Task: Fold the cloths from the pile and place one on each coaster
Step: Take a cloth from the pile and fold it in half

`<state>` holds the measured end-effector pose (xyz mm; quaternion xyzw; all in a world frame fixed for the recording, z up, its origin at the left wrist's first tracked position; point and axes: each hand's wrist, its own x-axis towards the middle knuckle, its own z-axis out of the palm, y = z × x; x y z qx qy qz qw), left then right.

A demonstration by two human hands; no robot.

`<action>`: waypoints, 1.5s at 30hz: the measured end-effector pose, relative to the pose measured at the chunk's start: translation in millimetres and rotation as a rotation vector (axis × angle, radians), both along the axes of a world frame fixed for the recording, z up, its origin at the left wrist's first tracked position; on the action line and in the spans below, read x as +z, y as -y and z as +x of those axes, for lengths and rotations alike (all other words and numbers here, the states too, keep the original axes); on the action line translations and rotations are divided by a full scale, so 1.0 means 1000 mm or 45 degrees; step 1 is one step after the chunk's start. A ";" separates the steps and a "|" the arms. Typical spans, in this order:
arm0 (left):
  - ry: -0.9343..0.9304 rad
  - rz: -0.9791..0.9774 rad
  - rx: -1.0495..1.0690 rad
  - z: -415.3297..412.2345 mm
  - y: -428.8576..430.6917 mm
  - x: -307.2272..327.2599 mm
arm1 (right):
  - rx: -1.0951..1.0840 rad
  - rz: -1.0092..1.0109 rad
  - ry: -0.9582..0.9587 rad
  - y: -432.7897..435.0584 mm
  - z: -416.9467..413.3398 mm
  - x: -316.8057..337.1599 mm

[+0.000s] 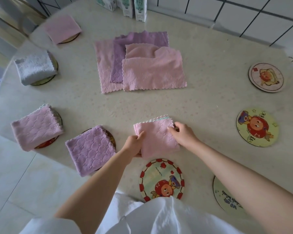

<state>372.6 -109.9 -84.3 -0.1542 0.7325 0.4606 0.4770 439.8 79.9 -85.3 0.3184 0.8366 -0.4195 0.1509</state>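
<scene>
A folded pink cloth (156, 139) sits just beyond the bare red-rimmed coaster (161, 179), the unfolded pile (140, 65) farther back.

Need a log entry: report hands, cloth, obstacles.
Left hand and right hand both grip folded pink quilted cloth. Red-bordered round cartoon coaster bare, just nearer. Nothing between them.

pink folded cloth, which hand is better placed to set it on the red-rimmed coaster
Left, probably. The left hand grips the cloth at its near edge, just above the coaster; the right hand only pinches the far corner.
</scene>
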 end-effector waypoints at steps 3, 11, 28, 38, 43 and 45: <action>0.002 0.004 0.022 0.000 0.001 -0.002 | -0.061 0.020 -0.107 -0.001 -0.007 -0.002; 0.039 -0.096 0.057 -0.003 -0.004 0.001 | -0.078 0.138 0.035 0.002 -0.023 -0.018; -1.463 -0.341 -1.330 -0.006 0.033 -0.023 | 0.260 0.611 -0.025 0.027 0.038 -0.001; -1.318 -0.365 -0.767 -0.022 0.020 -0.012 | -0.169 0.241 0.033 0.029 0.038 0.000; -0.802 -0.385 -0.358 -0.039 -0.004 -0.001 | -0.466 -0.094 0.192 0.026 0.025 0.009; -0.618 -0.373 -0.249 -0.046 -0.006 0.000 | -0.524 -0.185 0.233 0.024 0.022 0.011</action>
